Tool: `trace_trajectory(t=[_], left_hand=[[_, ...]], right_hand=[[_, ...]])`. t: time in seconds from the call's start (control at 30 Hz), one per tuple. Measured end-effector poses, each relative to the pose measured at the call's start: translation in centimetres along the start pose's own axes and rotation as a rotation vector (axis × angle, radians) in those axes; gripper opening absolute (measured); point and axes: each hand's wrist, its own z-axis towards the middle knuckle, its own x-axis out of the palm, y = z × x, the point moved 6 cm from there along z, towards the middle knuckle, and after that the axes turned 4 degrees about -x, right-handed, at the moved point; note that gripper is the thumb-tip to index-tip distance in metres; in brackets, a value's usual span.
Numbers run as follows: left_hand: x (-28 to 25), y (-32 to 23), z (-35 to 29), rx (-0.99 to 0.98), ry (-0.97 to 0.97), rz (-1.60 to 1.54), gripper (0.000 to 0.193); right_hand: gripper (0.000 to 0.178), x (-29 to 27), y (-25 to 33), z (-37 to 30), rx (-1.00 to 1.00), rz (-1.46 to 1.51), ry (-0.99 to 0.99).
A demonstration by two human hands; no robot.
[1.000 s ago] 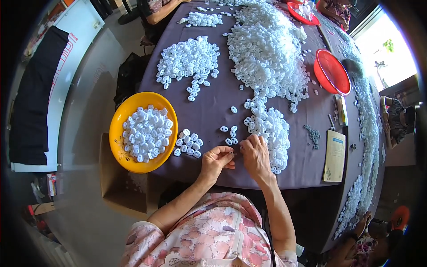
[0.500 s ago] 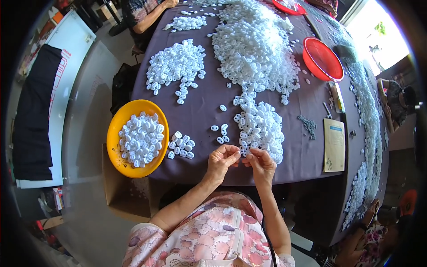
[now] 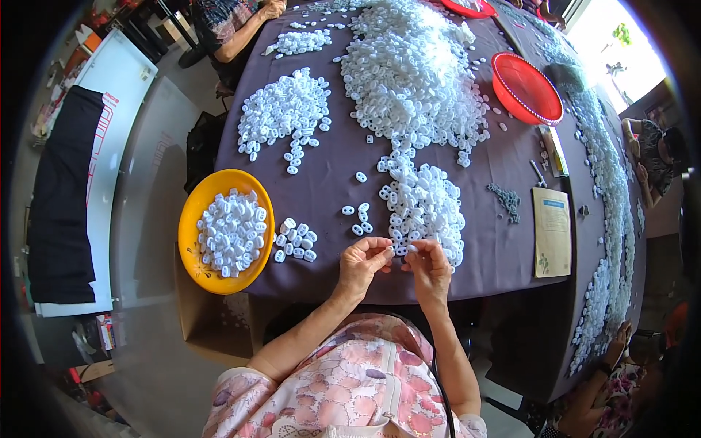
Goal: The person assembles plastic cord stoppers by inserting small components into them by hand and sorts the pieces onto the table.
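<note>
At the table's near edge, my left hand (image 3: 359, 267) is closed in a pinch; what lies between its thumb and finger is too small to make out. Close beside it, my right hand (image 3: 431, 271) pinches a small white plastic piece (image 3: 413, 249) between thumb and forefinger. Just beyond the fingertips spreads a heap of white oval two-holed plastic pieces (image 3: 423, 204). Several loose pieces (image 3: 363, 217) lie left of that heap. A small cluster of thicker white pieces (image 3: 296, 241) sits beside a yellow bowl (image 3: 191, 255), which holds many white pieces.
A large white heap (image 3: 409, 73) covers the table's far middle, with another pile (image 3: 285, 106) to its left. On the right are a red basket (image 3: 522, 87), a brown packet (image 3: 551, 233) and small grey parts (image 3: 505, 201). A cardboard box (image 3: 212, 328) stands below the bowl. Other people sit around the table.
The view has shifted slightly. My hands keep almost the same place, fingertips slightly farther apart, and a white piece now shows at my right fingertips.
</note>
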Motion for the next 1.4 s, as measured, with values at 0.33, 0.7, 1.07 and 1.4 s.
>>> trace_trajectory(t=[0.33,0.7,1.07,1.4], left_hand=[[0.2,0.1,0.2,0.015,0.032,0.03,0.011],[0.3,-0.5,0.0,-0.027,0.093,-0.077,0.008],[-0.3,0.0,0.4,0.005,0.028,-0.073,0.008],[-0.3,-0.1,0.2,0.014,-0.001,-0.076,0.009]], right_hand=[[0.012,1.8,1.4,0.3,-0.153,-0.309,0.03],[0.008,1.7,0.2,0.0,0.007,-0.01,-0.028],[0.01,1.2,-0.9,-0.3,0.184,0.252,-0.105],[0.008,1.7,-0.6,-0.3,0.165,0.241,-0.1]])
